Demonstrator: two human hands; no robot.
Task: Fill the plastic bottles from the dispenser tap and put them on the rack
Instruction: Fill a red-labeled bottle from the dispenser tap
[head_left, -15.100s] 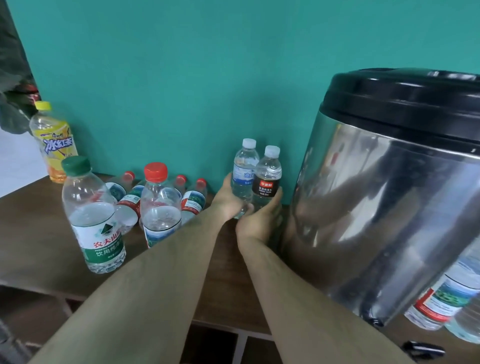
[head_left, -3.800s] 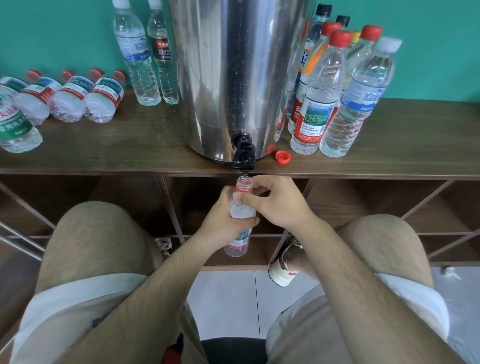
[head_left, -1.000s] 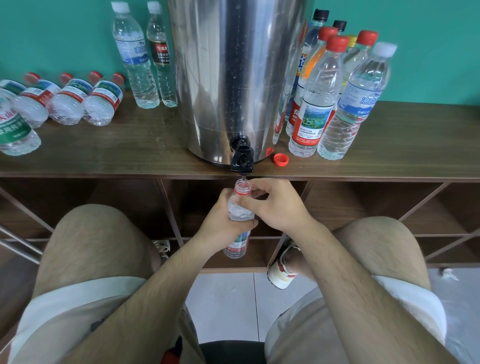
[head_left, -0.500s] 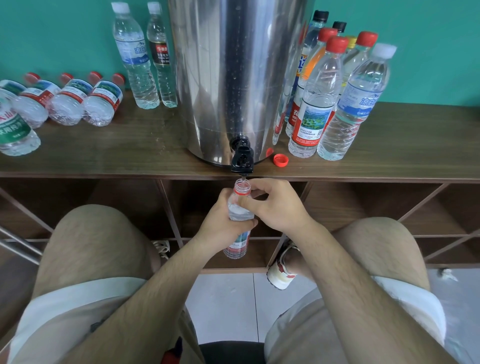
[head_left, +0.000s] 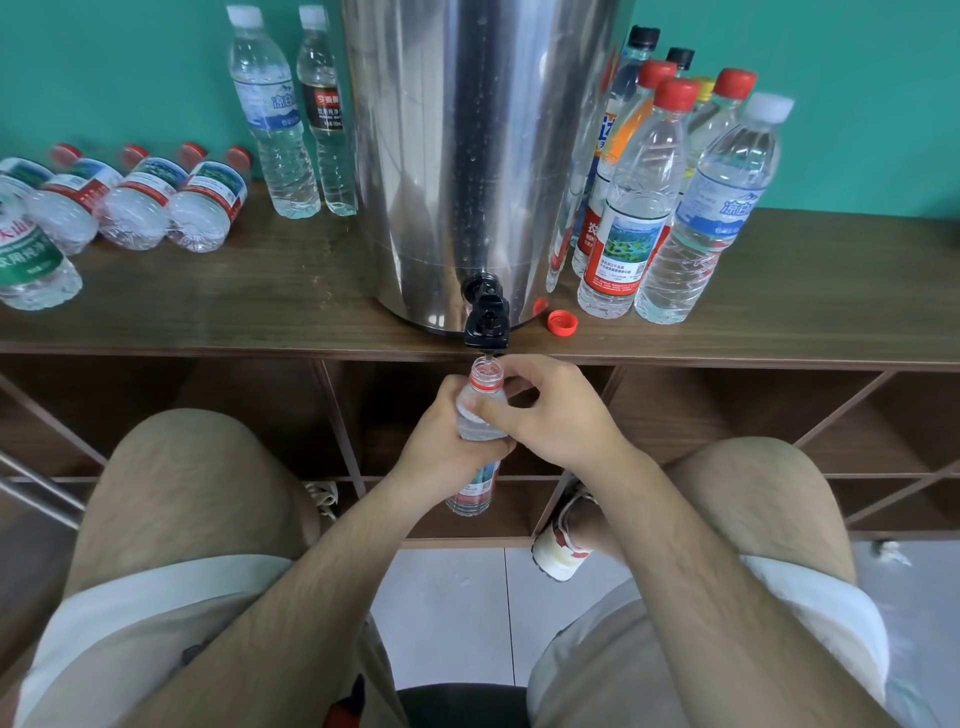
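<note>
Clear plastic bottle (head_left: 480, 415), both hands' grip, under black tap (head_left: 487, 325).

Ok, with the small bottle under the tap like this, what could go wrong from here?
Both the left hand and right hand hold the small clear plastic bottle freehand below the black tap; a slight drift could spill past its narrow mouth onto the legs and floor. Neither hand is on the tap, so it may overflow before one gets free. The loose red cap lies near the front edge of the wooden shelf and could be knocked off.
</note>
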